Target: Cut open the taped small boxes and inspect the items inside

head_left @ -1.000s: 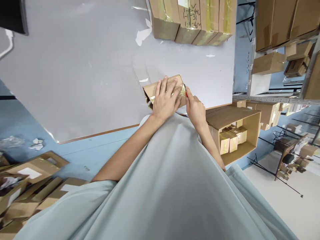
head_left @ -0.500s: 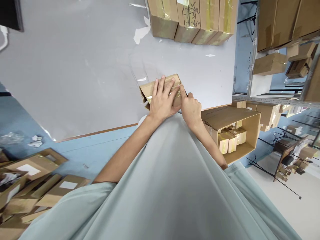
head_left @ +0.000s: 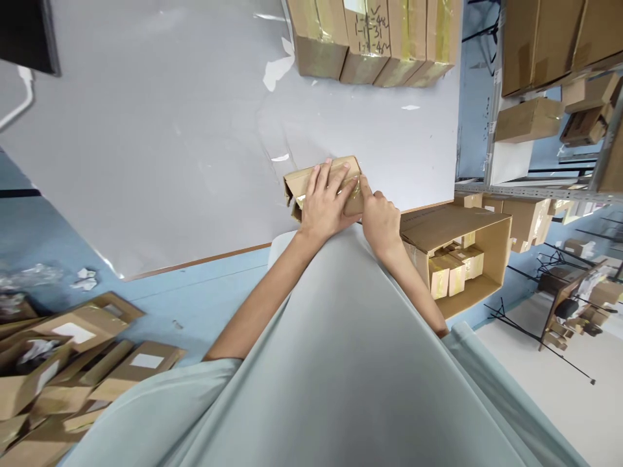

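A small cardboard box (head_left: 302,178) with clear tape on it lies near the front edge of the grey-white table, its left end partly open with loose flaps. My left hand (head_left: 327,201) rests flat across its top, fingers spread and pressing on the cardboard. At the box's right end is my right hand (head_left: 380,217), its fingers curled and the index finger stretched along the box edge. Whatever the curled fingers hold is hidden from this angle.
Several taped cartons (head_left: 321,58) stand at the table's far side, one with handwriting. Right of me, a large open carton (head_left: 457,227) holds small boxes. Flattened and open cartons (head_left: 121,379) lie on the floor at left. A dark device (head_left: 26,32) with a white cable sits at upper left.
The view has shifted slightly, so the table, box and hands appear a little lower and farther right. Both hands keep nearly the same pose on the box.
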`<act>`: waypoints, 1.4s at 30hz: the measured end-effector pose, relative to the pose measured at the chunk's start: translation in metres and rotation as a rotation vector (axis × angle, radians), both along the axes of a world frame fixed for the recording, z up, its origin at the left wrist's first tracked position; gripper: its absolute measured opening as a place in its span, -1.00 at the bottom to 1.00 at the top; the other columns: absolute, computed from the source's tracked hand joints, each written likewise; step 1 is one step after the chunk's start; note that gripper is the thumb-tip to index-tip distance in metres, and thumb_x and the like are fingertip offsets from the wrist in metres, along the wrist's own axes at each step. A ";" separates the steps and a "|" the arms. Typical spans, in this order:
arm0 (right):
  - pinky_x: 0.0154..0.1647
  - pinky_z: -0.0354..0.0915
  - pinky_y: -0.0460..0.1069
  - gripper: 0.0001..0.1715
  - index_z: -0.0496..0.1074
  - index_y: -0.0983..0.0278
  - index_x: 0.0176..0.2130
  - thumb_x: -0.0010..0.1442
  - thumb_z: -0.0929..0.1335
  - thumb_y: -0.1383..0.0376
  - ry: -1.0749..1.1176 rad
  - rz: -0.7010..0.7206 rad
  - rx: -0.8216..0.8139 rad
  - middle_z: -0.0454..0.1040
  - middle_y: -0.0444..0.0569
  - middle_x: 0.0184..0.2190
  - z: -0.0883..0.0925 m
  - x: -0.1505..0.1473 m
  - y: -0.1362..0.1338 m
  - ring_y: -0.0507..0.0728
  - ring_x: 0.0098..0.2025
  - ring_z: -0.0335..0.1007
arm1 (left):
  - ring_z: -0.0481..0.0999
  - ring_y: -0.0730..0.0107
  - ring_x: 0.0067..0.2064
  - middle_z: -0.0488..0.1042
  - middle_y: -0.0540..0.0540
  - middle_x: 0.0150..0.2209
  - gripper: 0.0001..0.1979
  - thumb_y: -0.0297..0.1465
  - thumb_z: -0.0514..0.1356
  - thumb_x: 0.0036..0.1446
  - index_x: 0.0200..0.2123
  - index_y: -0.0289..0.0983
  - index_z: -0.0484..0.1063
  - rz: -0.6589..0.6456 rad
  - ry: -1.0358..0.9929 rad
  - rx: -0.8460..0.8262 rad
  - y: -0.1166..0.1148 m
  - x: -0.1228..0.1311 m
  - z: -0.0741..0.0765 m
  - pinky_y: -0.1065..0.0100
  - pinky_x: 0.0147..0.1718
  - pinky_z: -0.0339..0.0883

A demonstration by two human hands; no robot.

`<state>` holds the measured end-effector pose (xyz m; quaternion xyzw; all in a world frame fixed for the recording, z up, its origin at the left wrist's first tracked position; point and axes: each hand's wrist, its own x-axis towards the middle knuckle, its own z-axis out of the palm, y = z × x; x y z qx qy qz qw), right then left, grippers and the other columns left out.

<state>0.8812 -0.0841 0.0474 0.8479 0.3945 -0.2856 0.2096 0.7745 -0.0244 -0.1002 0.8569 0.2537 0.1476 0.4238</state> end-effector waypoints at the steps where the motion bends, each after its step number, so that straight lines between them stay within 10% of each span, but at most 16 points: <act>1: 0.14 0.61 0.10 -0.03 -0.31 0.05 0.78 0.69 0.25 0.34 -0.003 -0.006 0.000 0.64 0.26 0.18 0.000 0.000 0.000 0.30 0.12 0.75 | 0.01 -0.42 0.74 0.31 -0.22 0.64 -0.18 -0.01 0.48 0.26 0.52 -0.06 0.45 -0.008 0.007 0.005 0.000 0.000 0.000 -0.44 0.70 -0.28; 22: 0.12 0.61 0.11 -0.13 -0.18 0.11 0.77 0.70 0.20 0.31 0.034 -0.060 0.018 0.66 0.27 0.15 0.002 -0.001 -0.012 0.30 0.12 0.76 | 0.01 -0.42 0.74 0.30 -0.25 0.64 -0.17 0.00 0.50 0.23 0.49 -0.05 0.48 -0.018 0.084 0.034 -0.007 0.002 0.002 -0.46 0.69 -0.27; 36: 0.06 0.61 0.11 -0.11 -0.04 0.03 0.76 0.63 0.17 0.42 0.087 -0.134 0.082 0.68 0.17 0.07 0.004 0.007 -0.068 0.29 -0.01 0.76 | 0.04 -0.45 0.73 0.33 -0.22 0.63 -0.03 0.28 0.50 0.12 0.47 -0.03 0.50 -0.022 0.111 0.028 -0.003 -0.001 0.012 -0.41 0.71 -0.28; 42: 0.10 0.59 0.21 -0.22 0.04 0.19 0.74 0.68 0.07 0.25 -0.023 -0.301 0.353 0.62 0.27 0.21 -0.057 0.066 -0.089 0.34 0.01 0.67 | -0.03 -0.39 0.75 0.19 -0.35 0.68 0.01 0.26 0.39 0.30 0.62 -0.06 0.27 0.320 0.128 0.087 -0.009 -0.049 0.026 -0.41 0.69 -0.17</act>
